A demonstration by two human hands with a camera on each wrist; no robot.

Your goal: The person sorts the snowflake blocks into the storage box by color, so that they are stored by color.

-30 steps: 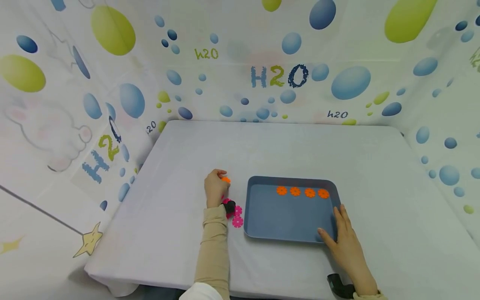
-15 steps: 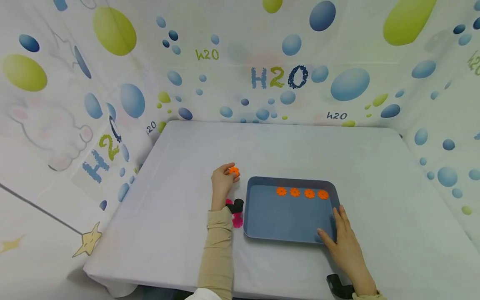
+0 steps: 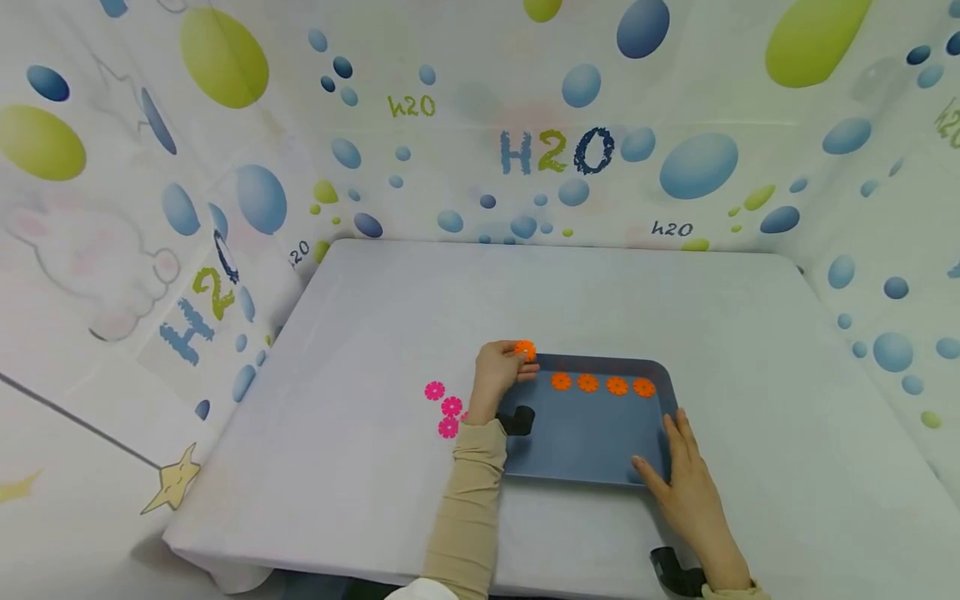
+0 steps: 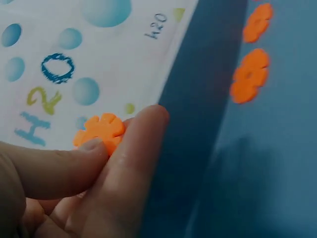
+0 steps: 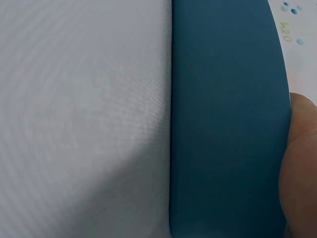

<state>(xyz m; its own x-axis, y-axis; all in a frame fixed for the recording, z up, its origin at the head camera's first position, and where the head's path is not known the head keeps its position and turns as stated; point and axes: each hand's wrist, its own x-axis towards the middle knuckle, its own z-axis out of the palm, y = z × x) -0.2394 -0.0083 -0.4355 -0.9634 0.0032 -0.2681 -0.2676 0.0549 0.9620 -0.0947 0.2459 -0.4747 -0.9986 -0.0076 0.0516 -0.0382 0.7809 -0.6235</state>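
My left hand (image 3: 498, 375) pinches an orange flower-shaped piece (image 3: 526, 350) over the far left corner of the blue-grey tray (image 3: 585, 442). In the left wrist view, the thumb presses on the face of this orange flower piece (image 4: 101, 130), with a finger behind it. Several like it lie in a row along the tray's far side, one orange flower piece (image 3: 617, 385) among them. On the tray's near right corner rests my right hand (image 3: 697, 500), fingers straight along the right edge and thumb at the front rim. The right wrist view shows the tray's outer wall (image 5: 228, 119) and the thumb (image 5: 302, 168).
Several pink flower pieces (image 3: 452, 406) lie on the white tablecloth (image 3: 360, 358) left of the tray, partly hidden by the left wrist. A black wrist camera mount (image 3: 517, 421) overhangs the tray's left part. A printed curtain (image 3: 465, 167) stands behind the table.
My left hand has lifted the orange flower piece from beside the pink ones and carried it right to the tray's far left corner. The right hand stays in place.
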